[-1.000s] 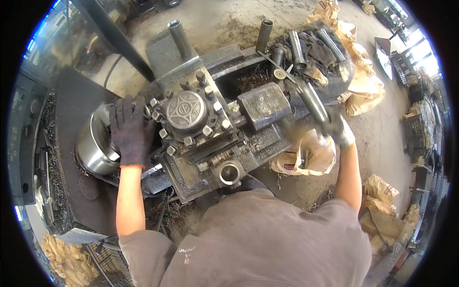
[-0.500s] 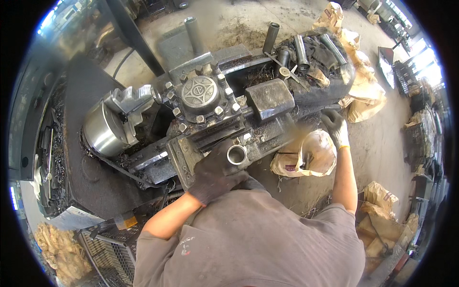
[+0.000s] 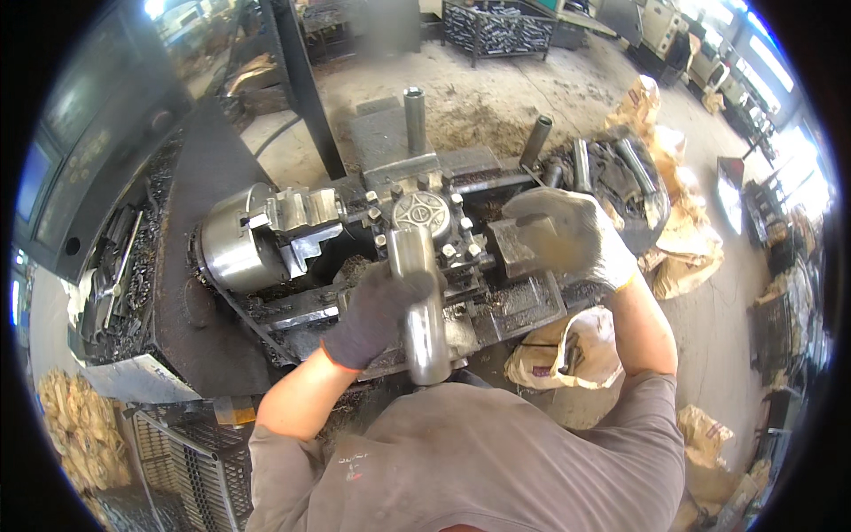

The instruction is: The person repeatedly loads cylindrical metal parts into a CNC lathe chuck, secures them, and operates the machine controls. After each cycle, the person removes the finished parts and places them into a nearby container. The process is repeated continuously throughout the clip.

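Observation:
A smooth metal tube [image 3: 425, 332] stands tilted in front of the lathe's tool post [image 3: 420, 215], its lower end close to my shirt. My left hand [image 3: 377, 310], in a dark glove, is wrapped round the tube's middle. My right hand [image 3: 572, 235], in a pale work glove with dark stained fingers, is raised over the right part of the machine, apart from the tube. Its fingers reach out to the left with nothing visible in them, though a blurry spot covers part of the palm. The lathe chuck [image 3: 239, 244] is at the left, with its stepped jaws facing the tool post.
More metal tubes stand upright behind the tool post, such as one tube [image 3: 415, 124], and others lie on a dark cloth [image 3: 634, 191] at the right. An open paper sack [image 3: 589, 350] stands below my right arm. Metal chips fill a tray [image 3: 120, 284] at far left.
My left hand has lifted the tube and tipped it, so its side now shows instead of its open end. My right hand has come leftward from the machine's right end. The view has shifted too.

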A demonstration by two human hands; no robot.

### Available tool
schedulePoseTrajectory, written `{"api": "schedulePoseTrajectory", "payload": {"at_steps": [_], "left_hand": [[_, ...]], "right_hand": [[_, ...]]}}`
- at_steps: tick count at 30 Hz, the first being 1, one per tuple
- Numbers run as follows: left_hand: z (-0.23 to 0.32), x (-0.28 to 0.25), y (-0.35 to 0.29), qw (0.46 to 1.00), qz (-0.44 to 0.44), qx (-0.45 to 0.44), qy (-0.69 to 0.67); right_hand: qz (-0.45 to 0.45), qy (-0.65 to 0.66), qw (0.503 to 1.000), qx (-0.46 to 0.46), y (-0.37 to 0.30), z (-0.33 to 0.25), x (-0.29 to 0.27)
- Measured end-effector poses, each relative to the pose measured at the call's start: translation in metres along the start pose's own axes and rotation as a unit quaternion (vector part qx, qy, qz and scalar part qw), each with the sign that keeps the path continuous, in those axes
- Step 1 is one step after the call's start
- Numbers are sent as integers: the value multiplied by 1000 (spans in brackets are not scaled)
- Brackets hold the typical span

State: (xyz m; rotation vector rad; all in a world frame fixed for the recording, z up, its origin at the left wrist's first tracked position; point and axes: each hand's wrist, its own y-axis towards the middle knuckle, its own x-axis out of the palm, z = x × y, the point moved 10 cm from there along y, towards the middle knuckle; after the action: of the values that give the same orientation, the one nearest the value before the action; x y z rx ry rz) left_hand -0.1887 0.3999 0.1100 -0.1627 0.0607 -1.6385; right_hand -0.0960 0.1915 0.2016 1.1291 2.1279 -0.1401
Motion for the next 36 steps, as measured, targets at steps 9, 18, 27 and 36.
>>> {"api": "schedulePoseTrajectory", "payload": {"at_steps": [9,18,27,36], "left_hand": [[42,-15,48,882,-210,-95,-410],[105,-194,9,766,278,180,551],[55,-271,50,558,239,-122,785],[66,-219,-3,562,344,87,747]], "right_hand": [[13,-282,870,-404,102,-119,67],[-139,-481,838,-217,217,-53,96],[-325,-516,788,-88,254,92,180],[-505,-200,840,-14,237,222,242]]}}
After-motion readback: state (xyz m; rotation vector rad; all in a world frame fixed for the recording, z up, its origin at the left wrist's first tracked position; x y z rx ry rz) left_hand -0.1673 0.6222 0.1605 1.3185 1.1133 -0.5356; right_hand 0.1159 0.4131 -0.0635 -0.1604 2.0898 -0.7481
